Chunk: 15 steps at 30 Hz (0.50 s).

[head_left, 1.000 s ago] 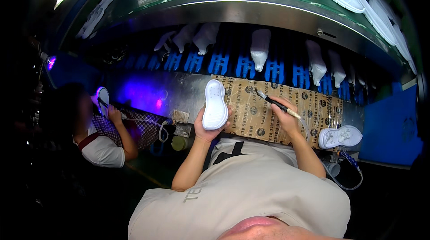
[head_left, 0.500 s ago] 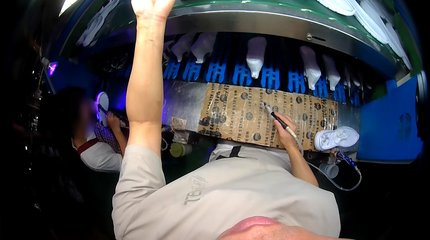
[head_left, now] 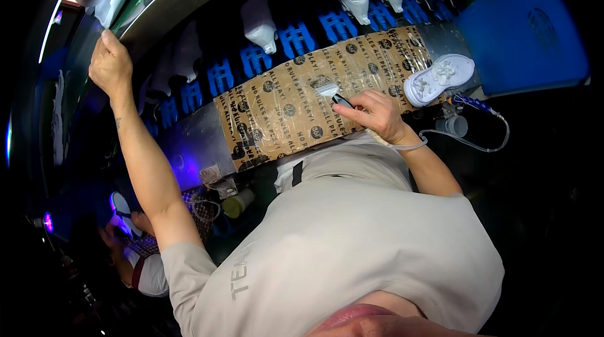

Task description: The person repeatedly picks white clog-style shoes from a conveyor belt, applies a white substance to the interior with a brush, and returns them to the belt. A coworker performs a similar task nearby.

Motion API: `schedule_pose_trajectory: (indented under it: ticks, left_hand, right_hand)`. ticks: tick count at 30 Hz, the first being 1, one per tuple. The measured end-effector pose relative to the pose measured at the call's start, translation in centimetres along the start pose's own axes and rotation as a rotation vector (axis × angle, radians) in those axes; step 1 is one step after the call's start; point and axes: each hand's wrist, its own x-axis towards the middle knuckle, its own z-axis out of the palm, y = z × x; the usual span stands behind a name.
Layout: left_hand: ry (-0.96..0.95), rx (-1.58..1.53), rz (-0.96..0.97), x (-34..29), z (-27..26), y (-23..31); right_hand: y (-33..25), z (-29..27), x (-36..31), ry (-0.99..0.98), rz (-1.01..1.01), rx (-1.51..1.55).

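My left hand is raised at the far left by the edge of the upper belt. Its fingers are closed at the near end of a white shoe sole, which stands tilted; the fingers partly hide the contact. Low over the bench, my right hand grips a brush with a dark handle and pale, flat bristles. A thin clear hose runs from the brush's rear end. The bristles hover over or touch a brown printed covering; which of the two, I cannot tell.
A white sole lies at the bench's right end, near a small clear cup. Pale shoe forms stand on blue holders behind the bench. A blue panel borders the right. A co-worker handles another sole at lower left.
My left hand has gone from spread fingers to closed at the sole. The view has turned, so the bench now slants. My right hand has turned the brush, and its flat bristles show.
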Motion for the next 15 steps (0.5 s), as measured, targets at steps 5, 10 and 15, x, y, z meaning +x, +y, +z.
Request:
schedule_pose_trajectory:
  ticks: [5, 10, 15]
  left_hand:
    - [-0.028, 0.126, 0.057, -0.5, 1.3, -2.4]
    - [0.020, -0.129, -0.062, -1.5, 0.3, -2.1]
    - [0.053, -0.630, -0.046, -6.8, -6.1, 8.3]
  right_hand:
    - [-0.6, -1.4, -2.0, 0.001, 0.023, -0.053]
    - [-0.8, -2.6, -3.2, -0.034, 0.029, -0.068]
    - [-0.2, -1.3, -2.3, -0.098, 0.030, 0.090]
